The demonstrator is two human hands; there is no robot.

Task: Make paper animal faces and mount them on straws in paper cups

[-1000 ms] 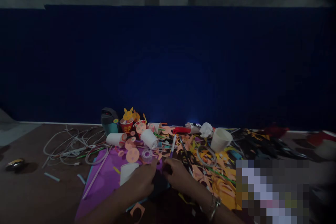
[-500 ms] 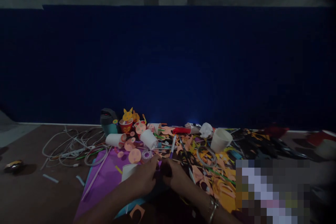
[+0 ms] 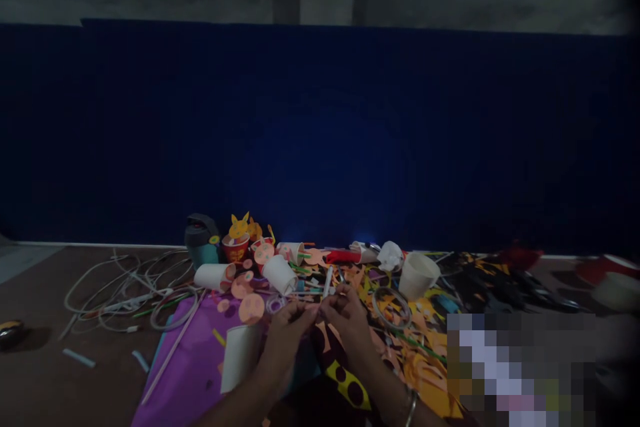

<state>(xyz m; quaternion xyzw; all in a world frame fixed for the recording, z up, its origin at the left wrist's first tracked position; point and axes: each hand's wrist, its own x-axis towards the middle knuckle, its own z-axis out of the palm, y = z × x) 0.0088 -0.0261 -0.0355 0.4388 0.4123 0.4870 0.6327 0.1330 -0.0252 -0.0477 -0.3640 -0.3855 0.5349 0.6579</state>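
My left hand (image 3: 287, 340) and my right hand (image 3: 350, 320) meet near the middle of the table, fingertips pinched together. Whatever lies between the fingertips is too small and dark to make out. A white paper cup (image 3: 240, 357) stands just left of my left hand on purple paper (image 3: 190, 353). Behind my hands a white cup (image 3: 280, 275) leans near a round peach paper face (image 3: 251, 308). A white marker (image 3: 328, 281) is just beyond my fingertips. Yellow paper with round holes (image 3: 347, 383) lies beside my right forearm.
Tangled white cables (image 3: 125, 287) lie at the left. Red cups with paper animal faces (image 3: 236, 248) stand at the back by a dark blue panel (image 3: 320, 133). Orange paper scraps (image 3: 425, 373), a tape ring (image 3: 391, 309) and a cream cup (image 3: 419, 275) are at the right.
Both hands have risen slightly and turned, with fingertips now pinched together more visibly. The holed yellow paper and more of the standing white cup have come into sight. The view has shifted a little.
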